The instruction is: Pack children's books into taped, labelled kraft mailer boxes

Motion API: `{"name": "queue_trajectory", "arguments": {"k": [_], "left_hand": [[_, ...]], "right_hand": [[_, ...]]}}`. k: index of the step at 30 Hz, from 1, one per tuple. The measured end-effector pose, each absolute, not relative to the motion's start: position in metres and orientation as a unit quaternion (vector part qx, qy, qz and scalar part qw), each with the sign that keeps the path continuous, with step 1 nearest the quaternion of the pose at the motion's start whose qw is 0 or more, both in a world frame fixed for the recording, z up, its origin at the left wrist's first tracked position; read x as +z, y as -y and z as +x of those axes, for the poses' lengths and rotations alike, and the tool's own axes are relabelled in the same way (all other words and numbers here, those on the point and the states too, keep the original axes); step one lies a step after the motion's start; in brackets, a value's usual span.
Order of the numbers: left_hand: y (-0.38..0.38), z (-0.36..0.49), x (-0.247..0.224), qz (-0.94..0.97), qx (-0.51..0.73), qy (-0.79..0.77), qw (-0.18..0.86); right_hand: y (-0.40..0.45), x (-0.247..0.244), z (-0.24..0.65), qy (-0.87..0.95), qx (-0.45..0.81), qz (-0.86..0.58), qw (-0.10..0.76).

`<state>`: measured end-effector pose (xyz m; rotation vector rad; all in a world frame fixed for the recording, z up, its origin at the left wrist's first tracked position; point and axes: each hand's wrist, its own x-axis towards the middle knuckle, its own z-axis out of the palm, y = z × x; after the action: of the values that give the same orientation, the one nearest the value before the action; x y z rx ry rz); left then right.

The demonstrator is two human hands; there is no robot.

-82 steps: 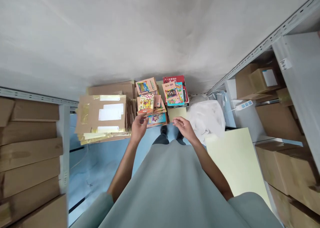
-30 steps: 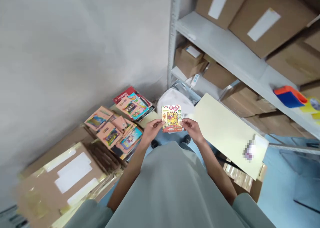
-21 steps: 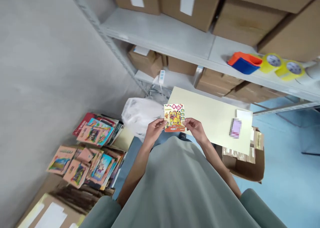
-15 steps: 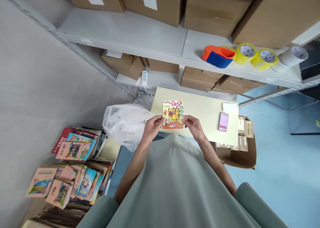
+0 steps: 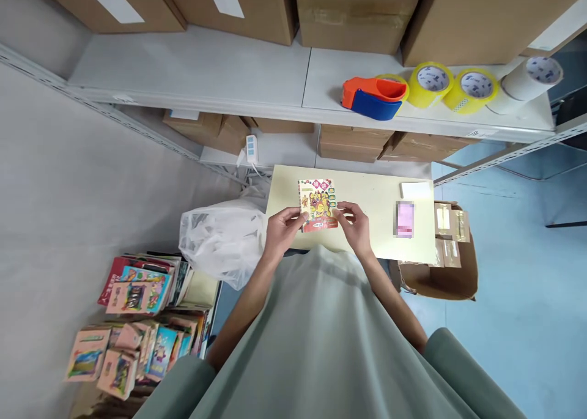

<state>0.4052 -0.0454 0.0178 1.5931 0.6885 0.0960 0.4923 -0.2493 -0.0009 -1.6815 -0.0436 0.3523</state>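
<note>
The book (image 5: 318, 203), I see, is pinched by the left hand (image 5: 283, 228) and right hand (image 5: 356, 228) over a pale table (image 5: 367, 192).

We see an orange-and-blue tape dispenser (image 5: 373, 99) beside yellow tape rolls (image 5: 471, 90) on the shelf (image 5: 220, 58), a power strip (image 5: 252, 149) below.

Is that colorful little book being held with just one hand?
No, the left hand grips the book along its left edge, and the right hand holds it at its right edge.
</note>
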Motion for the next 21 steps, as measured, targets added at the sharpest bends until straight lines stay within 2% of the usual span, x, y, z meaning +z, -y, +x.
{"name": "queue_trajectory", "arguments": {"k": [3,8,12,17,21], "left_hand": [[0.053,0.407,0.019,0.710,0.066,-0.311,0.628],[0.082,0.401,0.029,0.722,0.085,-0.289,0.623],[0.100,0.393,0.029,0.746,0.111,-0.256,0.605],[0.073,0.389,0.024,0.729,0.128,-0.296,0.603],[0.048,0.386,0.028,0.664,0.036,-0.286,0.689]], "right_hand": [[0.240,0.011,0.487,0.063,0.111,-0.759,0.638],[0.214,0.022,0.469,0.062,0.220,-0.704,0.673],[0.208,0.022,0.466,0.049,0.213,-0.693,0.687],[0.227,0.021,0.482,0.035,0.237,-0.651,0.720],[0.237,0.024,0.487,-0.007,0.274,-0.615,0.739]]}}
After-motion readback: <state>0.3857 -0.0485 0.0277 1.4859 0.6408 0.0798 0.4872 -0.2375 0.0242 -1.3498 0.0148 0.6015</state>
